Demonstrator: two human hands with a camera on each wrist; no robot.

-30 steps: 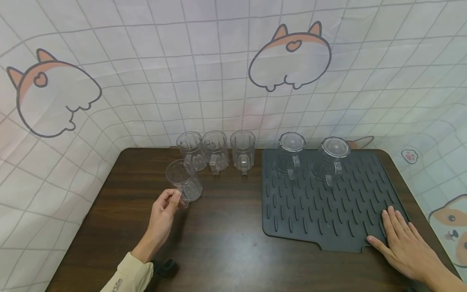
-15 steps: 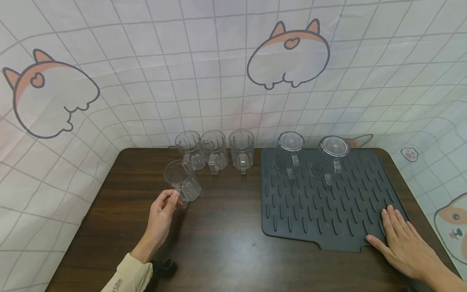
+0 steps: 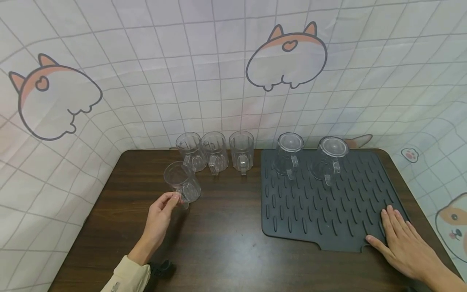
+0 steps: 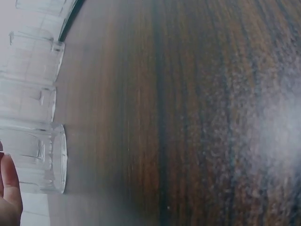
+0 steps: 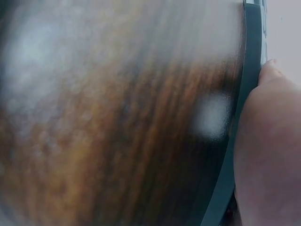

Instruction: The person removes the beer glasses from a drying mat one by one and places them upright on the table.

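"Holding something?"
"My left hand [image 3: 158, 217] pinches a mug [image 3: 187, 185] near three other mugs [image 3: 215, 152]; my right hand [image 3: 406, 249], fingers straight, rests on the mat [image 3: 310, 209]. Head view alone shows both hands."
"Since earlier?"
"Hardly moved."

smooth glassy mug [image 3: 191, 190], matt rubbery mat [image 3: 313, 219], glossy wood-grain table [image 3: 222, 227]

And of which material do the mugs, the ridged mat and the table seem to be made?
Mugs: glossy, clear glass or perhaps plastic; see-through, with bright highlights. Ridged mat: matte, probably silicone or rubber; dull, with raised ridges. Table: satin wood or laminate, by its grain and soft reflection.
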